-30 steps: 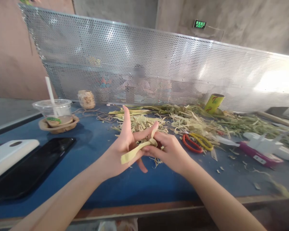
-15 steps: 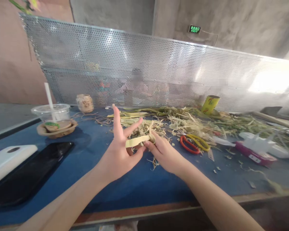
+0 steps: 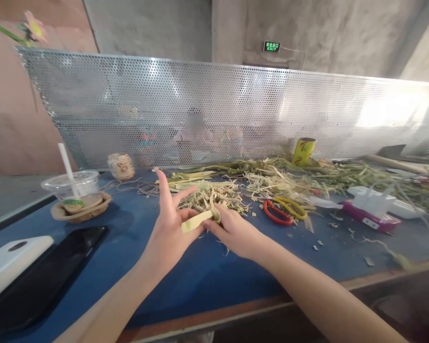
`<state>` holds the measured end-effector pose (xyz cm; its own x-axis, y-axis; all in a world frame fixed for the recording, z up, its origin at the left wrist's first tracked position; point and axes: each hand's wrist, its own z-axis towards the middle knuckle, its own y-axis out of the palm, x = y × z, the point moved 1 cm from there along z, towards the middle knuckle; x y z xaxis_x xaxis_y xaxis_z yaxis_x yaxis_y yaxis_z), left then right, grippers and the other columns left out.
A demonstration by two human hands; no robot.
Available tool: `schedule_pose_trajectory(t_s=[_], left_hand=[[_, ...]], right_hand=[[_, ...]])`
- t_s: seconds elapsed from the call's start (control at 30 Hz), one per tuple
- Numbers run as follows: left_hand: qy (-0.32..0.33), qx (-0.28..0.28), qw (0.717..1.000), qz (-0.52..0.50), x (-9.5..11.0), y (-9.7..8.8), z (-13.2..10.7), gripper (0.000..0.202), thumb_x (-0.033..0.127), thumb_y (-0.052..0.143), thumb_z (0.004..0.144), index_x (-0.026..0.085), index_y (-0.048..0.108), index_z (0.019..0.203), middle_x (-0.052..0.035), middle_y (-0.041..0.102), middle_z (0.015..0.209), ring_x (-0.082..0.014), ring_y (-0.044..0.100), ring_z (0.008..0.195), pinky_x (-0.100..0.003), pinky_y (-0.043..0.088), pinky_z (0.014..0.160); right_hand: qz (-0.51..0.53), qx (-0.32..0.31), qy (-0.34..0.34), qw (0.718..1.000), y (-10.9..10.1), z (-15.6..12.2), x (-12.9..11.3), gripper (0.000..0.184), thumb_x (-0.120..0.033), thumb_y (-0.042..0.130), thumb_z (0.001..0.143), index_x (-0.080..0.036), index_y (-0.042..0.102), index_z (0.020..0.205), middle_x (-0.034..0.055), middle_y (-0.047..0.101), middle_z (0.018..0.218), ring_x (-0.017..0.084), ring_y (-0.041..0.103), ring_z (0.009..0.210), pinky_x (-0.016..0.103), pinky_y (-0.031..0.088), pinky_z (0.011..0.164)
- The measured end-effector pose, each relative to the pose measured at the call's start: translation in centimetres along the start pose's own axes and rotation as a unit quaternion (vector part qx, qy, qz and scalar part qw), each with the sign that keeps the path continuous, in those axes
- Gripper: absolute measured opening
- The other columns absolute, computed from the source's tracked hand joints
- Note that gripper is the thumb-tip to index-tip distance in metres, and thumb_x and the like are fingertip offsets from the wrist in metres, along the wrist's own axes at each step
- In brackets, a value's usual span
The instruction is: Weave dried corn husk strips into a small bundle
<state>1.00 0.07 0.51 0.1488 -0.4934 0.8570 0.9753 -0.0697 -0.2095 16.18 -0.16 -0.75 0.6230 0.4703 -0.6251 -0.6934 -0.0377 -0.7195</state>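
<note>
A pale yellow leaf strip (image 3: 197, 220) is stretched between my two hands over the blue table (image 3: 207, 271). My left hand (image 3: 168, 227) pinches the strip's near end between thumb and a lower finger, while its other fingers stand up and spread. My right hand (image 3: 232, 230) is closed on the strip's far end, fingers curled around it. Just beyond both hands lies a heap of shredded dry leaf scraps (image 3: 214, 195).
Red-and-yellow scissors (image 3: 284, 210) lie right of the hands. A plastic cup with a straw (image 3: 73, 190), a black phone (image 3: 43, 281) and a white case (image 3: 10, 259) sit at the left. A pink-and-white tool (image 3: 373, 209), a yellow-green can (image 3: 302, 151) and a perforated metal screen (image 3: 214, 114) stand behind.
Both hands have drifted slightly left and farther out with the strip. The strip's loose end, which hung below the left palm, is now drawn up between the fingers. The view has tilted.
</note>
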Motion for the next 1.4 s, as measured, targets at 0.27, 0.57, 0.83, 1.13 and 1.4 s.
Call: schedule_pose_trajectory(t_s=[0.27, 0.57, 0.83, 1.13, 1.4], left_hand=[[-0.064, -0.01, 0.994, -0.088, 0.0, 0.8, -0.2, 0.12, 0.012, 0.067, 0.07, 0.047, -0.032, 0.128, -0.0117, 0.044, 0.133, -0.0041, 0.057, 0.058, -0.029, 0.056, 0.061], [0.015, -0.006, 1.0, 0.012, -0.8, 1.0, -0.3, 0.113, 0.008, 0.06, 0.072, 0.043, -0.029, 0.132, -0.0108, 0.044, 0.125, -0.0051, 0.052, 0.057, -0.025, 0.052, 0.055], [0.016, -0.026, 1.0, -0.008, -1.1, 1.2, -0.2, 0.114, 0.008, 0.059, 0.072, 0.042, -0.034, 0.129, -0.0076, 0.043, 0.117, -0.0049, 0.05, 0.058, -0.024, 0.051, 0.057], [0.014, -0.012, 1.0, -0.008, -0.3, 1.1, -0.1, 0.112, 0.009, 0.058, 0.074, 0.044, -0.033, 0.13, 0.0009, 0.046, 0.096, -0.0077, 0.05, 0.06, -0.021, 0.046, 0.051], [-0.002, -0.003, 1.0, 0.021, -0.9, 1.1, -0.4, 0.105, 0.023, 0.065, 0.074, 0.032, -0.018, 0.139, -0.0018, 0.056, 0.093, -0.0138, 0.06, 0.073, -0.03, 0.053, 0.066]], right_hand=[[0.074, 0.119, -0.01, 0.99, 0.8, 0.4, 0.4, 0.021, -0.034, 0.04, 0.086, -0.021, 0.034, 0.071, -0.0021, 0.045, 0.065, 0.013, 0.042, 0.059, 0.024, 0.032, 0.055], [0.242, -0.008, 0.062, 0.968, 1.1, 1.1, 0.8, 0.024, -0.038, 0.045, 0.085, -0.02, 0.039, 0.07, -0.0068, 0.038, 0.052, 0.008, 0.034, 0.045, 0.021, 0.027, 0.044], [0.221, 0.039, 0.05, 0.973, 1.2, 1.2, 0.9, 0.021, -0.032, 0.045, 0.085, -0.02, 0.038, 0.069, -0.0066, 0.038, 0.053, 0.008, 0.035, 0.048, 0.021, 0.025, 0.045], [0.172, 0.039, 0.065, 0.982, 0.1, 1.1, 0.8, 0.029, -0.038, 0.044, 0.084, -0.02, 0.035, 0.063, -0.0071, 0.037, 0.05, 0.007, 0.033, 0.044, 0.021, 0.024, 0.044], [0.079, 0.104, -0.013, 0.991, -0.6, 0.9, 1.2, 0.016, -0.032, 0.039, 0.087, -0.019, 0.041, 0.078, 0.0004, 0.051, 0.073, 0.013, 0.047, 0.067, 0.025, 0.036, 0.061]])
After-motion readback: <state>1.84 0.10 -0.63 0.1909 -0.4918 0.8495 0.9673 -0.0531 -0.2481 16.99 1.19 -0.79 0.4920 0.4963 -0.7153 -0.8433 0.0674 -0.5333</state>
